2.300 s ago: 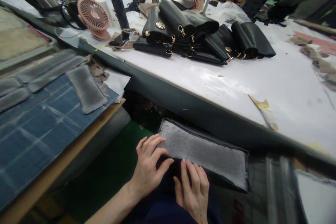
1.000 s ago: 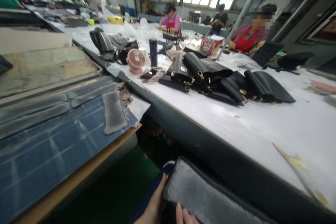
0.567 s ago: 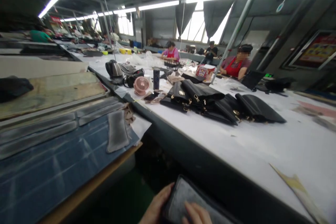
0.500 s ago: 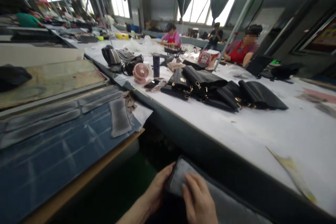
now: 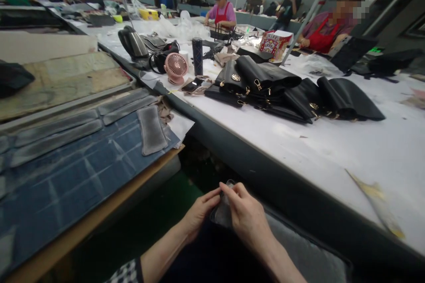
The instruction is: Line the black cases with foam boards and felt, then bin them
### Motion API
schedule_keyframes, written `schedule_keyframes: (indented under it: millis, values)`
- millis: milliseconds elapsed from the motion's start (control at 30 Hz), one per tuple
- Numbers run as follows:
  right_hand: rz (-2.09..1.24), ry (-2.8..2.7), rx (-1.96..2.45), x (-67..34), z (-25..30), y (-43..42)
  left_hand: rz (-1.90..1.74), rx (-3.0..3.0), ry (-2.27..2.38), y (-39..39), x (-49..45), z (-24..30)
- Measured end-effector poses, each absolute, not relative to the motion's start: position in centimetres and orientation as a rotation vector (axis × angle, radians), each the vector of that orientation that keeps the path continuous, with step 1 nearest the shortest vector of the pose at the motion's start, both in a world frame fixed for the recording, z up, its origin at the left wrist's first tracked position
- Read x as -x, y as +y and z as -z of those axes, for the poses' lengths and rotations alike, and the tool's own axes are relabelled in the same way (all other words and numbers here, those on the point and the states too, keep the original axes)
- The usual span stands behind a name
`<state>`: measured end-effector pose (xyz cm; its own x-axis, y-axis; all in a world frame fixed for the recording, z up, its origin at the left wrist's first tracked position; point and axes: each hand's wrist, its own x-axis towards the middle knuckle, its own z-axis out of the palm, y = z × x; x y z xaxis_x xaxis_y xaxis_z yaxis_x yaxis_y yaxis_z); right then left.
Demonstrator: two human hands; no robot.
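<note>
A long grey panel with a dark edge (image 5: 302, 245) lies across my lap, below the white table's front edge. My left hand (image 5: 199, 213) pinches the panel's far end, thumb and fingers pressed together at its rim. Beside it, my right hand (image 5: 247, 214) is closed on the same end, its fingertips meeting those of the left. A bit of the panel's corner shows between the two hands; the rest of that end is covered by my fingers.
Left of me, a low bench bears a blue sheet (image 5: 83, 181) with several grey strips and a grey pad (image 5: 152, 130). Black leather bags (image 5: 265, 82), a pink fan (image 5: 176, 68), a phone (image 5: 192, 85) and a kettle (image 5: 133, 43) stand on the white table (image 5: 265, 141). Co-workers sit beyond.
My right hand has moved from lying over the panel's face up to its far end, joining the left there. The view has tipped downward, showing more of my forearms.
</note>
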<state>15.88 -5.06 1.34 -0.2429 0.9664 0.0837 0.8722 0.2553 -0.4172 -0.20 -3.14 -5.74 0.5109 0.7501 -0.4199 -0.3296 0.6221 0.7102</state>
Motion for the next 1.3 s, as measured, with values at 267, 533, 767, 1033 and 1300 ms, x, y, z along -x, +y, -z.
schedule_keyframes:
  millis: [267,533,767,1033,1300]
  values:
    - [-0.344,-2.371,1.646,-16.1,0.0,-4.7,-0.747,-0.955,0.961,-1.9,0.9,4.6]
    - [-0.273,-2.338,1.609,-16.2,1.0,-5.4,-0.651,-1.245,0.94,-1.0,1.1,4.7]
    - [-0.184,-2.33,1.62,-15.8,1.4,-6.0,-0.638,-0.892,0.834,-1.8,1.3,5.2]
    - [-0.203,-2.329,1.665,-15.5,1.3,-6.1,-0.718,-0.82,0.87,-2.6,1.1,6.1]
    - [0.146,-2.202,1.506,-15.7,4.4,-6.5,-0.844,-1.059,0.861,-1.7,0.3,6.5]
